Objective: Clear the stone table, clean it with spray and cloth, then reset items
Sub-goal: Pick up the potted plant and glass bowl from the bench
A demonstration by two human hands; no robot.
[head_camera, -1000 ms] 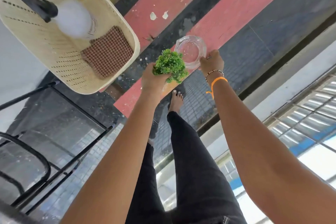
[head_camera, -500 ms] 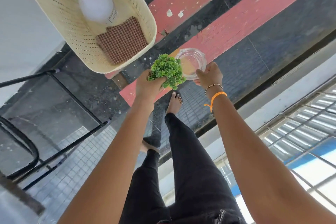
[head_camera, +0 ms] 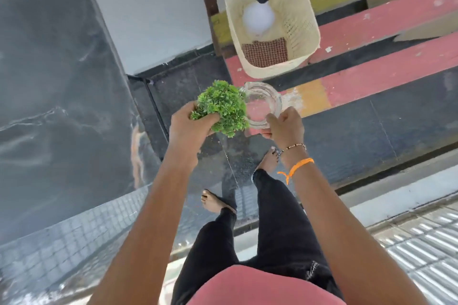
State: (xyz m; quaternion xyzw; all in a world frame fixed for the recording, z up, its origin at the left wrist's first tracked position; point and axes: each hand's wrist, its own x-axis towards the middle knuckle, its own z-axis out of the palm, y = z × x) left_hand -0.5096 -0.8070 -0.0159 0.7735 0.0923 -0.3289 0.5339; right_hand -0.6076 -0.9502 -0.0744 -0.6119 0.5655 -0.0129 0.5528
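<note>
My left hand (head_camera: 188,129) grips a small green artificial plant (head_camera: 223,106) from below. My right hand (head_camera: 285,126) holds a clear glass ashtray (head_camera: 262,104) by its near rim, right beside the plant. Both are carried in the air above the dark floor. The dark polished stone table (head_camera: 62,106) fills the left side. Ahead, a cream plastic basket (head_camera: 304,20) rests on a red painted bench; inside it stand a white spray bottle (head_camera: 259,17) with a black trigger head and a folded checkered cloth (head_camera: 265,52).
The red and yellow painted bench (head_camera: 384,67) runs across the upper right. A black metal frame (head_camera: 153,99) stands beside the stone table. My bare feet and black trousers are below, on the dark floor (head_camera: 371,131). A corrugated metal sheet (head_camera: 421,242) lies at the lower right.
The view has swung left: the basket has shifted from upper left to upper middle, and the stone table now fills the left. Both hands still carry the plant and ashtray, now closer together.
</note>
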